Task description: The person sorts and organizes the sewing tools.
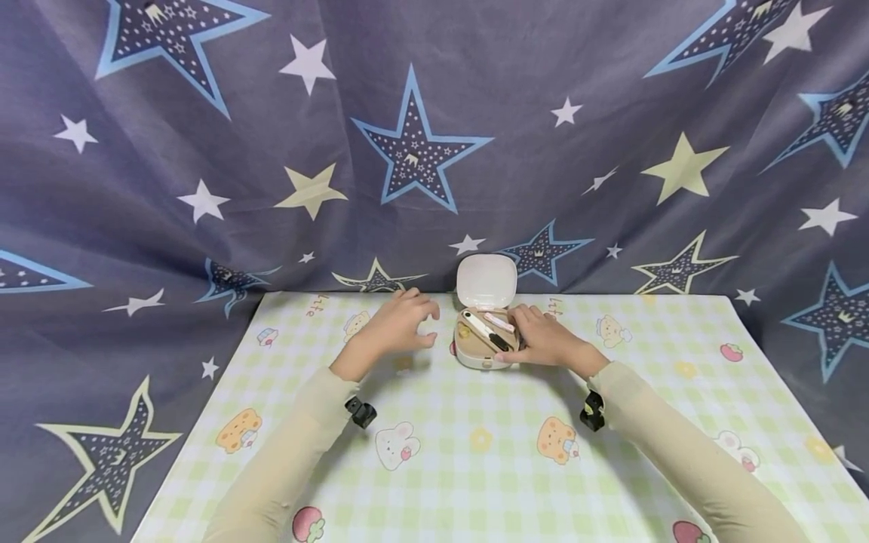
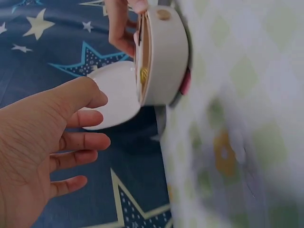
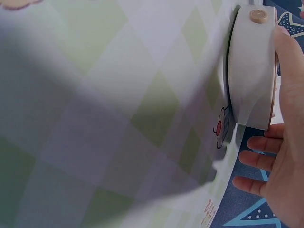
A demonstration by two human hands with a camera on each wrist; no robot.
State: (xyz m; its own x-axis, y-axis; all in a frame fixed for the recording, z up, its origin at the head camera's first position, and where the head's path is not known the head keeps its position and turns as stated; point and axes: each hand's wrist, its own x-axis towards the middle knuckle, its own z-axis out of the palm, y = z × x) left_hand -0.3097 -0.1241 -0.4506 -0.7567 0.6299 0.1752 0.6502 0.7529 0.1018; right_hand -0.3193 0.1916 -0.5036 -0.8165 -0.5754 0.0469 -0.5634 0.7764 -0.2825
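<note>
A small white box (image 1: 470,360) with rounded corners stands on the table, its white lid (image 1: 486,280) raised at the back. Its tan inner tray (image 1: 470,343) holds a slim white tool with a black end (image 1: 485,330), a pink piece (image 1: 498,322) and a small yellow piece (image 1: 465,331). My right hand (image 1: 546,339) grips the box's right side, thumb at the front rim and fingers farther back. To the left of the box, my left hand (image 1: 400,324) hovers with its fingers apart and loosely bent, touching nothing. The left wrist view shows this empty palm (image 2: 28,137) facing the box.
A pale green checked cloth (image 1: 434,483) with printed animals and strawberries covers the table. Directly behind the box, a dark curtain (image 1: 543,204) with stars hangs along the far edge. Each wrist carries a small black camera (image 1: 360,412).
</note>
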